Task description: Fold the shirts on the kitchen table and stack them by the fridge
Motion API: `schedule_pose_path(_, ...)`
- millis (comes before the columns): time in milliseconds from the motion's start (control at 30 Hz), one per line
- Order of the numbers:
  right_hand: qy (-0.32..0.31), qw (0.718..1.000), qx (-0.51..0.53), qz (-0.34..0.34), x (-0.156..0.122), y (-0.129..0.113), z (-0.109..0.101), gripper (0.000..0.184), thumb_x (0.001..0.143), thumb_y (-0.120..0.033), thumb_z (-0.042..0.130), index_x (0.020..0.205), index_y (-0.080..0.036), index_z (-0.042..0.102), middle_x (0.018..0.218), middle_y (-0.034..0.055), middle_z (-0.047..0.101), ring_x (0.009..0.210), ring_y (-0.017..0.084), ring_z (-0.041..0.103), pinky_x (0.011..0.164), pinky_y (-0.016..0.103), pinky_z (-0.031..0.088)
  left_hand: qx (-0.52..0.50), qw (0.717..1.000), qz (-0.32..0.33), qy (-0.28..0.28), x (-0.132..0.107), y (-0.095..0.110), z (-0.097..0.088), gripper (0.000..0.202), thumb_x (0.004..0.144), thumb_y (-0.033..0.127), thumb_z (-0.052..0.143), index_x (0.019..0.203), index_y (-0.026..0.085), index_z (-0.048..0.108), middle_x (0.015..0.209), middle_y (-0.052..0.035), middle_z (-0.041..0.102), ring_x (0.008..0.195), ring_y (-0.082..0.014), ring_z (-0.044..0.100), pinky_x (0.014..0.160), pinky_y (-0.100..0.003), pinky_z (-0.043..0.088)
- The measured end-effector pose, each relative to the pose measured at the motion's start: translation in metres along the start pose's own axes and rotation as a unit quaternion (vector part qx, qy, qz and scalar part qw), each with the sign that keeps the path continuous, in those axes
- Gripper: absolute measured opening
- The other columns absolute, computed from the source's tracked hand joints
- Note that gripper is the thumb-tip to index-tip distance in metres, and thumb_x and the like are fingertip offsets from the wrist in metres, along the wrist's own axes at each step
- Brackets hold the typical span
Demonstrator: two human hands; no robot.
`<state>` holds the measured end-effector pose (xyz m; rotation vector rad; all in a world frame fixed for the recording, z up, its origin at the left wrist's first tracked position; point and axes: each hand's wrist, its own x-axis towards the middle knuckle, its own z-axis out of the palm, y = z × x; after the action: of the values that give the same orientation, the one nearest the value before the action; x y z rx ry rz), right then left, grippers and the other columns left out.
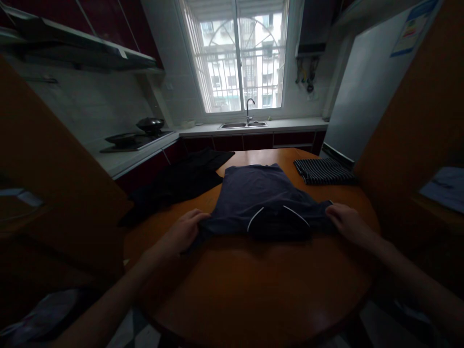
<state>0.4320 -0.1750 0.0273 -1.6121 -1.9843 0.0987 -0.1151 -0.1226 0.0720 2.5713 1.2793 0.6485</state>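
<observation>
From where I stand, a soft, dark blue-grey shirt (253, 188) lies spread across the middle of the round wooden worktop (253, 290), its body running toward the window (239, 63) and its sleeves reaching out to either side. The left hand (189, 228) has the end of one sleeve between thumb and fingers; the right hand (342, 218) pinches the end of the other. The hands are well apart, the cloth stretching between them, and a darker panel with white piping (302, 216) sits nearest the person, slightly bunched.

I'd judge it a light thing, limp rather than stiff, with nothing about it likely to break. Cloth like this probably gives and creases wherever it is let go slack, and may slide a little on the smooth wood. The sleeve ends look like sensible places to hold, since a thumb-and-finger pinch there keeps the width under control; the shoulder seams would likely serve too, though I can't make them out in this dim light.

A black garment (177, 179) lies at the far left, sagging over the edge, and a striped cloth (324, 171) rests flat at the far right.
</observation>
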Motion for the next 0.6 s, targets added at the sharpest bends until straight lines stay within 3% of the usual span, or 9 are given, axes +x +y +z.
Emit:
schedule_pose_path(67, 0.021, 0.997, -0.010, -0.069, -0.006, -0.014, 0.010, 0.023, 0.093, -0.036, 0.054, 0.104, -0.024, 0.070, 0.111, 0.0120, 0.070, 0.105, 0.030, 0.063, 0.096, 0.047, 0.048, 0.035, 0.997, 0.070, -0.004, -0.002, 0.023, 0.009, 0.049, 0.089, 0.012, 0.044, 0.133, 0.024, 0.061, 0.131, -0.0092, 0.062, 0.122, -0.0254, 0.057, 0.109, -0.042, 0.044)
schedule_pose_path(167, -0.015, 0.984, -0.006, -0.176, -0.016, -0.042, 0.028, 0.038, 0.088, -0.039, 0.069, 0.125, -0.029, 0.066, 0.127, 0.0113, 0.065, 0.121, 0.032, 0.056, 0.105, 0.053, 0.042, 0.072, 0.983, 0.163, -0.047, -0.001, 0.062, 0.035, 0.053, 0.093, 0.015, 0.051, 0.144, 0.030, 0.053, 0.139, -0.0082, 0.057, 0.132, -0.0269, 0.049, 0.114, -0.045, 0.039)
schedule_pose_path(233, -0.036, 0.977, -0.014, -0.209, -0.019, -0.055, 0.039, 0.042, 0.086, -0.035, 0.072, 0.127, -0.029, 0.065, 0.127, 0.0114, 0.064, 0.120, 0.033, 0.056, 0.104, 0.054, 0.042, 0.097, 0.972, 0.204, -0.068, 0.006, 0.081, 0.055, 0.052, 0.096, 0.019, 0.053, 0.146, 0.031, 0.050, 0.139, -0.0088, 0.056, 0.132, -0.0279, 0.049, 0.112, -0.045, 0.042)
schedule_pose_path(367, -0.041, 0.972, -0.042, -0.229, -0.013, -0.064, 0.050, 0.023, 0.092, -0.024, 0.064, 0.114, -0.026, 0.069, 0.122, 0.0115, 0.065, 0.110, 0.029, 0.061, 0.094, 0.048, 0.050, 0.125, 0.966, 0.219, -0.051, 0.029, 0.093, 0.085, 0.038, 0.100, 0.020, 0.053, 0.137, 0.026, 0.058, 0.129, -0.0113, 0.059, 0.119, -0.0264, 0.056, 0.100, -0.042, 0.050)
schedule_pose_path(500, -0.025, 0.953, -0.078, -0.291, -0.006, -0.066, 0.043, 0.014, 0.097, -0.015, 0.054, 0.094, -0.020, 0.067, 0.102, 0.0092, 0.069, 0.094, 0.024, 0.063, 0.084, 0.042, 0.049, 0.042, 0.978, 0.204, -0.028, 0.044, 0.094, 0.087, 0.013, 0.099, 0.020, 0.056, 0.104, 0.020, 0.067, 0.123, -0.0105, 0.060, 0.112, -0.0238, 0.059, 0.097, -0.040, 0.052)
schedule_pose_path(600, -0.009, 0.952, -0.039, -0.302, -0.008, -0.075, 0.026, 0.016, 0.099, -0.013, 0.051, 0.093, -0.019, 0.064, 0.095, 0.0087, 0.068, 0.090, 0.023, 0.061, 0.081, 0.039, 0.047, -0.100, 0.978, 0.181, -0.041, 0.040, 0.099, 0.068, 0.012, 0.100, 0.018, 0.053, 0.105, 0.020, 0.063, 0.128, -0.0100, 0.058, 0.114, -0.0200, 0.060, 0.099, -0.035, 0.052)
